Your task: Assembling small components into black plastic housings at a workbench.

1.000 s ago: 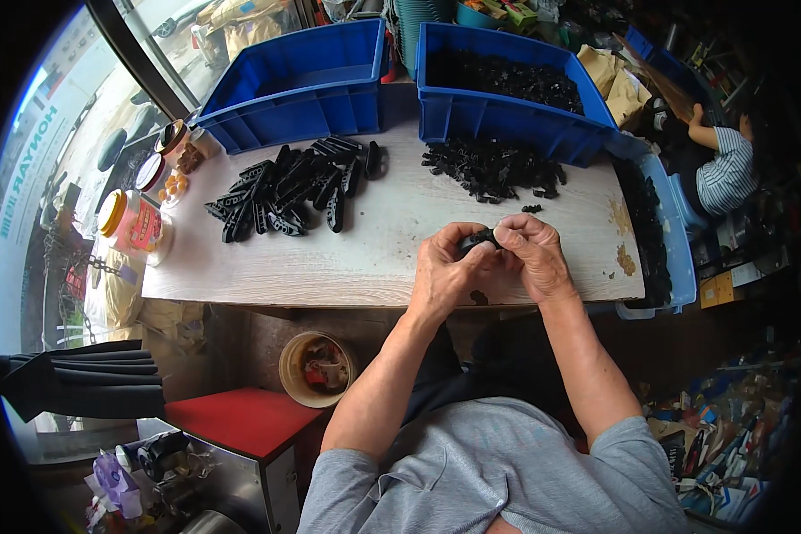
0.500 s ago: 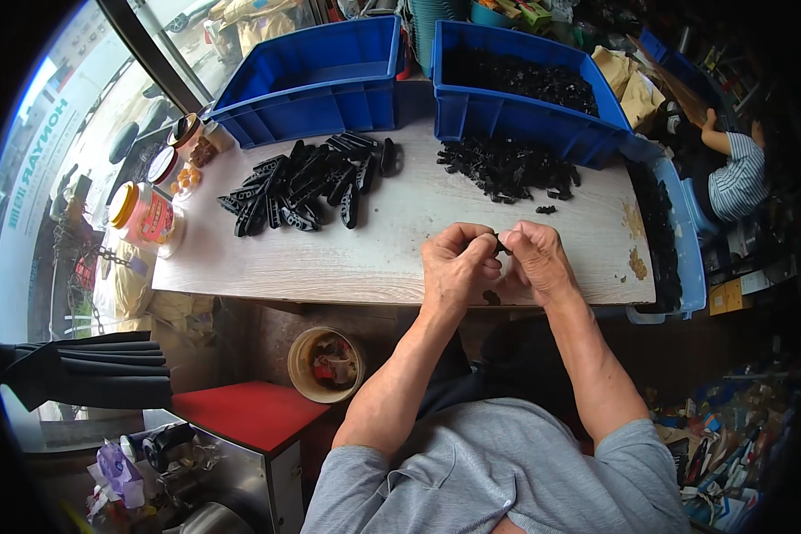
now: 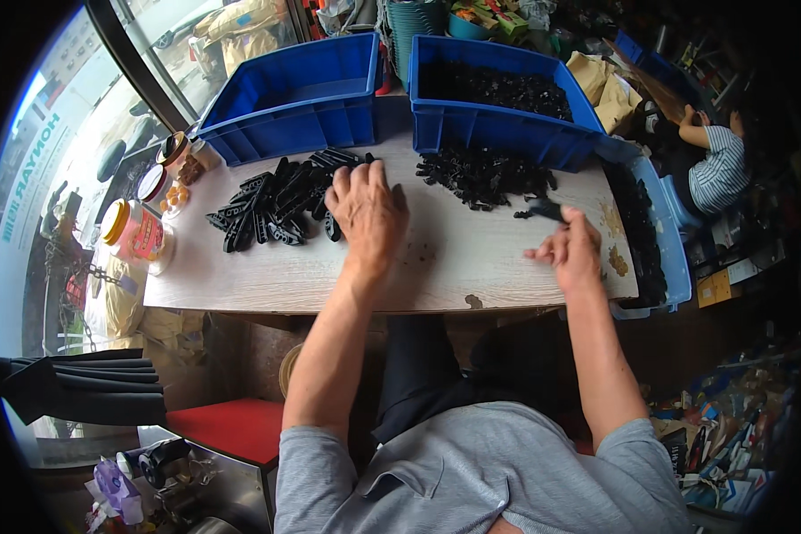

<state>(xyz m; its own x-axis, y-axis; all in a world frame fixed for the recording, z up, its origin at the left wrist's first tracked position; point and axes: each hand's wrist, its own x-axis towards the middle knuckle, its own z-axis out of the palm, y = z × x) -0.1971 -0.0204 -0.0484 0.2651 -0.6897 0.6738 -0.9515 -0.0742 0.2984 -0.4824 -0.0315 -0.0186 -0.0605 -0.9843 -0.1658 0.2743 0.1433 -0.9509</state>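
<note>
A heap of long black plastic pieces [image 3: 280,198], some with pale markings, lies on the left half of the table. My left hand [image 3: 366,212] is over the heap's right edge, knuckles up and fingers apart. Its fingertips touch or nearly touch the pieces, and what lies under the palm is hidden. Towards the right, my right hand [image 3: 574,251] pinches a dark elongated piece [image 3: 546,208] between thumb and forefinger, the other fingers loosely curled. That piece is blurred. Just beyond it spreads a pile of small black parts [image 3: 481,178].
Two blue bins [image 3: 298,133] [image 3: 498,133] stand along the table's far edge; the right one holds small black parts. Lidded jars [image 3: 138,233] line the left edge. A light-blue tub [image 3: 676,240] adjoins the right edge. Farther right, a person in a striped shirt [image 3: 719,173] sits.
My hands were together around a small dark thing near the front edge. They have parted: the left moved to the long pieces, the right moved right with the dark piece.
</note>
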